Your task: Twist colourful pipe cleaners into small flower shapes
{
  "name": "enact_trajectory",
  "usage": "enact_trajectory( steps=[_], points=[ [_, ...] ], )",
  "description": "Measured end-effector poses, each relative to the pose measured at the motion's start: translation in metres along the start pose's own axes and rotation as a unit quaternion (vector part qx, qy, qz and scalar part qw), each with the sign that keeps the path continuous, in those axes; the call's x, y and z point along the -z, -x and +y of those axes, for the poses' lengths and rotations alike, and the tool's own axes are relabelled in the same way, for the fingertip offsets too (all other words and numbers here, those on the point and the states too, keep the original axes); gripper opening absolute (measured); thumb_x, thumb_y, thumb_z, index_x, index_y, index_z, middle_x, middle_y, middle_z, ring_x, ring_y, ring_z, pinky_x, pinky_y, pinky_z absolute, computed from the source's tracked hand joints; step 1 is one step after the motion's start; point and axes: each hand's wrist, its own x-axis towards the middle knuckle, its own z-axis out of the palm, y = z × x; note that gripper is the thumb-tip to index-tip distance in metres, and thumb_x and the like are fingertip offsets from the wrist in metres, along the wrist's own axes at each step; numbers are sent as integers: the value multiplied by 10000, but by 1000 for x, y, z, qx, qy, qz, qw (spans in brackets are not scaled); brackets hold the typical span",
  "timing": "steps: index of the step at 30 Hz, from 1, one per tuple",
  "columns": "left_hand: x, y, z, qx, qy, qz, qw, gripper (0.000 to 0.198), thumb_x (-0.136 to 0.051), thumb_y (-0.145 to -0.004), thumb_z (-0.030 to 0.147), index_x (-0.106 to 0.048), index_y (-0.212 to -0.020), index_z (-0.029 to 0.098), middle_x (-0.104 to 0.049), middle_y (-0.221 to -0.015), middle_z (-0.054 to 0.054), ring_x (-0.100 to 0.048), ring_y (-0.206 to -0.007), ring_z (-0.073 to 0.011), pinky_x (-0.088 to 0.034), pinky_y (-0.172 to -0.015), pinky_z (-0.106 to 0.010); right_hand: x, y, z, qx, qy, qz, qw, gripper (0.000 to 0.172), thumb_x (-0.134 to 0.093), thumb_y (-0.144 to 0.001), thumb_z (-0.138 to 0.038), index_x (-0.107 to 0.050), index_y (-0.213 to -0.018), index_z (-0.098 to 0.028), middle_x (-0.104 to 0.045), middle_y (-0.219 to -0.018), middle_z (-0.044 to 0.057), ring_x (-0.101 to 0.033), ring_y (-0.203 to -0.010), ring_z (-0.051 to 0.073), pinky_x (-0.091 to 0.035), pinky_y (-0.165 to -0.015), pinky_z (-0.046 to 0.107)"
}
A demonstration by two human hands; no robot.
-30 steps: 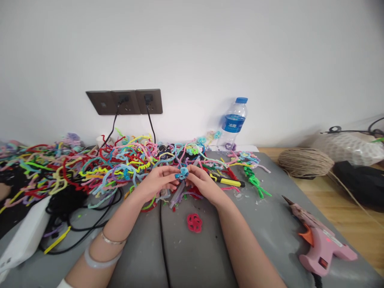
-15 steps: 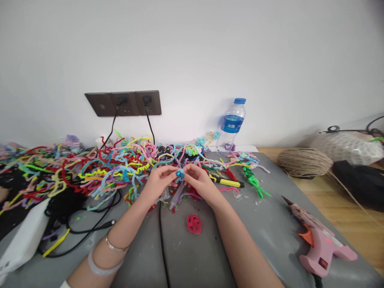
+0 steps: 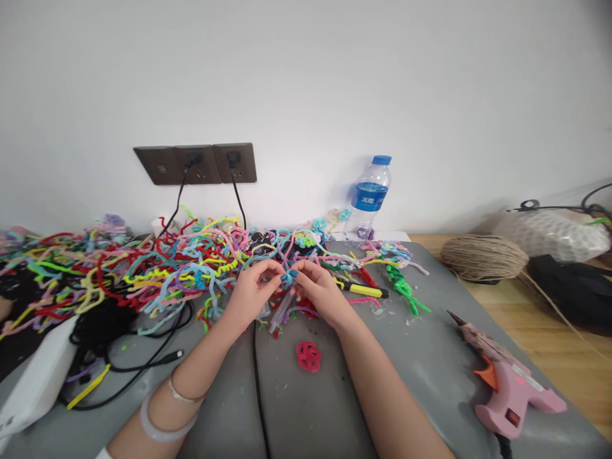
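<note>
**Both hands pinch a small blue twist over the cluttered tabletop**

Closest in, two bare forearms reach forward across the grey tabletop (image 3: 430, 363), with bangles (image 3: 165, 417) on the left wrist. A black cable (image 3: 255, 389) runs between the arms. Off to the right edge, a pink glue gun (image 3: 511, 389) lies on its side. Just ahead of the wrists, a red looped flower (image 3: 308, 356) lies flat, touching neither hand.

Now the centre: left hand (image 3: 251, 292) and right hand (image 3: 321, 292) meet fingertip to fingertip, and each grip is pressed onto the blue pipe-cleaner piece (image 3: 288, 278), held just above the tabletop between them. Beside the right hand, a yellow tool (image 3: 363, 290) and a green twisted strand (image 3: 405, 292).

Behind and to the left, a big tangle of coloured pipe cleaners (image 3: 143, 271) sprawls wide. Farther right, a ball of twine (image 3: 482, 258). At the wall, a water bottle (image 3: 370, 197) stands upright, and dark sockets (image 3: 196, 162) carry two plugged leads.
</note>
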Motion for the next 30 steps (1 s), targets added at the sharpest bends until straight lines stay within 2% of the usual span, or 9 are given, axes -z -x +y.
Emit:
enact_trajectory(
  steps=[4,8,10,13,16,18,23,30],
  points=[
    [-4,-1,-2,73,88,19,993,209,-712,-750,354,-628,-792,167,-646,-732,-5,-604,-590,-120,-528,-598,-241,-2,-1,0,18,-8,19,1000,354,-708,-767,-528,-578,-805,-200,-557,-641,-34,-499,-524,104,-420,-492,237],
    [-9,-2,-10,126,194,40,972,330,-792,-668,401,-632,-816,154,-666,-738,-10,-634,-640,-124,-552,-641,-243,-3,-2,2,28,-32,35,998,359,-720,-751,-524,-577,-801,-199,-553,-643,-35,-490,-527,101,-400,-480,228],
    [-10,-3,-12,133,214,42,967,337,-795,-659,398,-626,-815,152,-662,-740,-10,-633,-655,-126,-554,-653,-247,-3,-2,3,28,-37,44,998,356,-722,-746,-520,-577,-805,-201,-559,-644,-34,-492,-525,101,-401,-479,228],
    [-8,-3,-11,92,146,35,984,237,-731,-722,355,-624,-807,162,-640,-747,-8,-613,-653,-126,-545,-649,-250,-2,-3,5,29,-10,51,998,352,-715,-747,-527,-583,-793,-204,-558,-601,-37,-489,-496,106,-404,-473,236],
    [-3,-2,-7,-11,17,37,999,78,-640,-766,241,-639,-808,176,-627,-841,-32,-617,-762,-153,-533,-683,-250,-2,-4,5,28,9,51,998,367,-726,-730,-541,-598,-788,-202,-557,-577,-38,-499,-478,108,-422,-470,241],
    [0,-2,-6,-61,-43,39,996,70,-587,-771,187,-645,-810,185,-619,-910,-50,-616,-850,-175,-530,-712,-253,-2,-4,4,20,-6,46,999,383,-745,-706,-550,-604,-784,-202,-568,-606,-35,-523,-491,109,-441,-472,240],
    [2,-2,-7,-65,-97,39,992,83,-564,-758,158,-623,-799,198,-630,-854,-34,-616,-841,-183,-521,-734,-257,-4,-3,2,-8,-47,20,999,404,-749,-691,-573,-608,-759,-200,-586,-630,-27,-572,-524,113,-481,-494,236],
    [1,0,-6,-96,-129,37,986,58,-547,-791,163,-592,-781,198,-587,-875,-44,-602,-827,-174,-528,-682,-239,-4,0,-1,-41,-64,-12,997,351,-802,-679,-458,-666,-840,-177,-632,-675,-23,-609,-557,91,-506,-548,210]
  ],
)
